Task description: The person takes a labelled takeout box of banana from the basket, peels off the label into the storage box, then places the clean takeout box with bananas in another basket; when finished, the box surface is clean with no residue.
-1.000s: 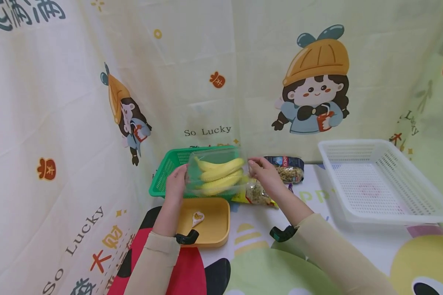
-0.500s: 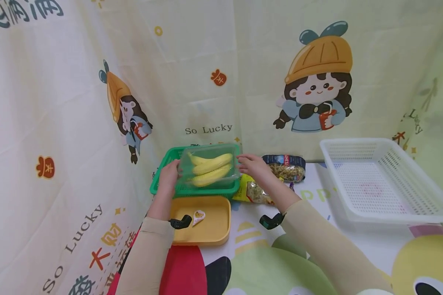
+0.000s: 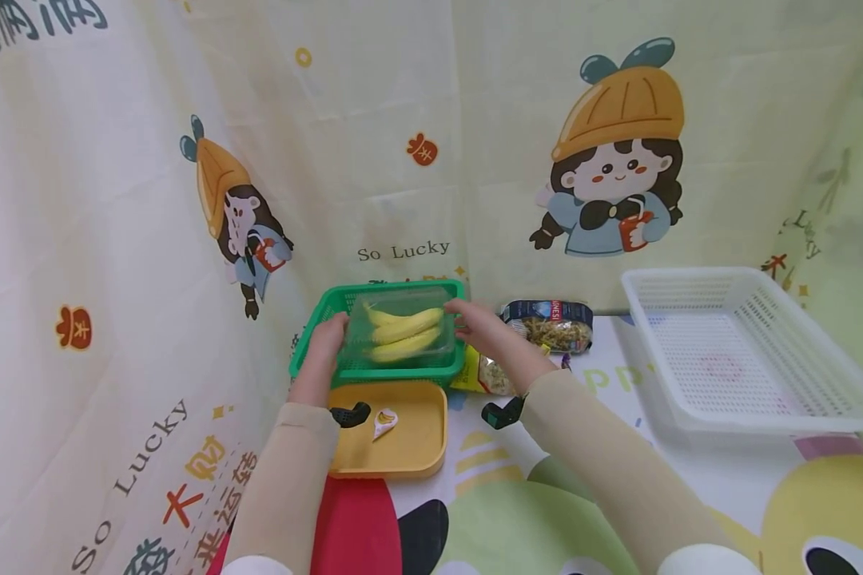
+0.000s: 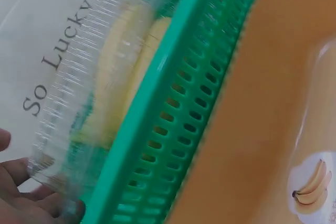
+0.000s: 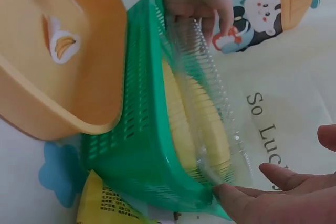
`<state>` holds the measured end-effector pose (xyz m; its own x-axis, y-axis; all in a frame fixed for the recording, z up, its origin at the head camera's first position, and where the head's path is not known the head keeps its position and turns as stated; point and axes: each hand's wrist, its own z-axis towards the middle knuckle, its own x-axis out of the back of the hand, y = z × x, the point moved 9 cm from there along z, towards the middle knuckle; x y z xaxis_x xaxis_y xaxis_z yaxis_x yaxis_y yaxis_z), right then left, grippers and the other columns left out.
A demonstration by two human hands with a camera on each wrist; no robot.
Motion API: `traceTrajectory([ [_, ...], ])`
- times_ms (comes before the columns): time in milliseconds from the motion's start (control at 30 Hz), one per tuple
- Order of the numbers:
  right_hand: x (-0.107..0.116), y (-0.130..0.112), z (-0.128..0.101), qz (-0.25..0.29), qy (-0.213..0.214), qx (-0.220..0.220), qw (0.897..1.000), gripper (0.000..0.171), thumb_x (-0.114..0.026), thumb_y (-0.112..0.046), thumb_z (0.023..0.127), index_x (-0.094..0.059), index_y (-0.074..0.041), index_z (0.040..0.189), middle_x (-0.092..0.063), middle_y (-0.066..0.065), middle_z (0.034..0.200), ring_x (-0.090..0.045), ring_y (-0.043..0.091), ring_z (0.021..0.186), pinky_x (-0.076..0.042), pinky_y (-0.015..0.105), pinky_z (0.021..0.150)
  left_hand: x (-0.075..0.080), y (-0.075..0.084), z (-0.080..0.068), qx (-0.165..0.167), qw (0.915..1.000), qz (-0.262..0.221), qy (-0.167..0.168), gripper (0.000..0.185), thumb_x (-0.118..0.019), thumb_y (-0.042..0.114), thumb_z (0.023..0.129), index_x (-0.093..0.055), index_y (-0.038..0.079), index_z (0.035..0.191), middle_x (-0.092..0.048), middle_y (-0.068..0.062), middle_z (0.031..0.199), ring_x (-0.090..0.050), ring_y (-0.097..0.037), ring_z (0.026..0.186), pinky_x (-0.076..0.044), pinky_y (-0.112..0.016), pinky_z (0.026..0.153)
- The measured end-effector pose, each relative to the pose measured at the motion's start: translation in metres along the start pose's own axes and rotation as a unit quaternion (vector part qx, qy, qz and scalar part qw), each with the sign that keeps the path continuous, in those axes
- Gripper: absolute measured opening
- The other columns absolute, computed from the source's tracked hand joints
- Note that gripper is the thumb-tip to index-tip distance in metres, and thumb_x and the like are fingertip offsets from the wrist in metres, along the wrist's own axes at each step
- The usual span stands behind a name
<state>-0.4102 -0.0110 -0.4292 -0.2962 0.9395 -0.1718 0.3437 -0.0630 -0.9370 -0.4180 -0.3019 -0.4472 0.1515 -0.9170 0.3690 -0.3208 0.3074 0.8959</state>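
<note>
Gripping clear banana box (image 3: 401, 335): left hand (image 3: 325, 345), right hand (image 3: 483, 329); inside green basket (image 3: 324, 313).

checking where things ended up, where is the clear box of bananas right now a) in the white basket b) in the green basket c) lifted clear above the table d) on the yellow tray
b: the clear box of bananas sits inside the green basket, with the left hand and right hand at its two ends.

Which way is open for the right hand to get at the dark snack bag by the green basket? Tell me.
Probably yes: the right hand is at the banana box, and the snack bag lies just to its right with nothing between them.
</note>
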Motion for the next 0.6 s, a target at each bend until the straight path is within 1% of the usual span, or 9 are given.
traceTrajectory([
  [67,-0.005,0.0,0.001,0.001,-0.011,0.002,1.0,0.058,-0.048,-0.032,0.101,-0.036,-0.006,0.152,-0.012,0.016,0.165,-0.01,0.034,0.153,-0.021,0.043,0.124,0.001,-0.003,0.003,0.007,1.0,-0.002,0.002,0.057,-0.032,0.045,0.104,-0.047,0.007,0.144,-0.043,-0.013,0.145,-0.04,-0.029,0.128,-0.034,-0.044,0.112],
  [133,-0.009,0.0,0.003,-0.003,-0.02,0.002,1.0,0.059,-0.048,-0.034,0.101,-0.036,-0.007,0.152,-0.011,0.015,0.166,-0.006,0.035,0.154,-0.019,0.044,0.125,0.001,-0.006,0.005,0.018,0.9998,0.0,0.006,0.053,-0.033,0.045,0.104,-0.054,0.003,0.129,-0.048,-0.014,0.129,-0.043,-0.029,0.117,-0.036,-0.043,0.105],
  [200,-0.013,0.001,0.004,-0.006,-0.031,-0.004,0.999,0.061,-0.048,-0.037,0.101,-0.034,-0.009,0.153,-0.007,0.017,0.166,-0.004,0.037,0.154,-0.016,0.046,0.125,0.002,-0.009,0.008,0.028,0.9995,0.009,0.013,0.048,-0.034,0.045,0.104,-0.054,0.003,0.113,-0.047,-0.011,0.113,-0.043,-0.027,0.108,-0.036,-0.043,0.1],
  [300,-0.018,0.006,0.007,-0.009,-0.045,-0.021,0.999,0.063,-0.047,-0.041,0.101,-0.031,-0.011,0.154,-0.002,0.021,0.165,-0.003,0.039,0.153,-0.013,0.048,0.125,0.003,-0.015,0.011,0.042,0.9987,0.019,0.018,0.046,-0.035,0.047,0.103,-0.053,0.004,0.106,-0.046,-0.009,0.104,-0.044,-0.027,0.105,-0.038,-0.043,0.101],
  [367,-0.02,0.008,0.009,-0.003,-0.046,-0.028,0.999,0.064,-0.046,-0.043,0.101,-0.03,-0.012,0.155,0.001,0.022,0.165,-0.002,0.039,0.153,-0.011,0.049,0.125,0.003,-0.016,0.013,0.047,0.9983,0.032,0.017,0.051,-0.035,0.048,0.102,-0.056,0.005,0.12,-0.049,-0.011,0.115,-0.045,-0.028,0.111,-0.038,-0.045,0.107],
  [433,-0.022,0.01,0.011,0.011,-0.042,-0.031,0.999,0.065,-0.047,-0.044,0.101,-0.03,-0.011,0.155,0.002,0.023,0.165,0.0,0.04,0.153,-0.009,0.05,0.125,0.001,-0.017,0.014,0.047,0.9977,0.048,0.008,0.058,-0.033,0.048,0.102,-0.051,0.004,0.136,-0.048,-0.014,0.133,-0.044,-0.03,0.122,-0.036,-0.048,0.112],
  [500,-0.024,0.011,0.013,0.032,-0.038,-0.032,0.998,0.066,-0.047,-0.043,0.1,-0.029,-0.01,0.155,0.004,0.024,0.164,0.003,0.04,0.153,-0.005,0.052,0.125,-0.001,-0.017,0.016,0.047,0.9965,0.069,-0.003,0.065,-0.031,0.048,0.102,-0.042,0.001,0.145,-0.041,-0.02,0.147,-0.04,-0.035,0.133,-0.033,-0.051,0.116],
  [533,-0.025,0.012,0.014,0.043,-0.037,-0.034,0.998,0.067,-0.048,-0.042,0.1,-0.029,-0.01,0.155,0.005,0.025,0.164,0.004,0.04,0.153,-0.004,0.052,0.125,-0.002,-0.017,0.016,0.048,0.9956,0.079,-0.009,0.069,-0.03,0.048,0.102,-0.032,0.001,0.152,-0.032,-0.02,0.156,-0.035,-0.036,0.14,-0.03,-0.052,0.118],
  [600,-0.026,0.014,0.015,0.057,-0.032,-0.035,0.997,0.067,-0.048,-0.042,0.1,-0.027,-0.009,0.156,0.007,0.025,0.164,0.006,0.04,0.153,-0.001,0.053,0.125,-0.004,-0.017,0.018,0.049,0.9939,0.097,-0.019,0.071,-0.028,0.048,0.103,-0.024,0.0,0.155,-0.022,-0.021,0.162,-0.026,-0.039,0.147,-0.025,-0.054,0.12],
])
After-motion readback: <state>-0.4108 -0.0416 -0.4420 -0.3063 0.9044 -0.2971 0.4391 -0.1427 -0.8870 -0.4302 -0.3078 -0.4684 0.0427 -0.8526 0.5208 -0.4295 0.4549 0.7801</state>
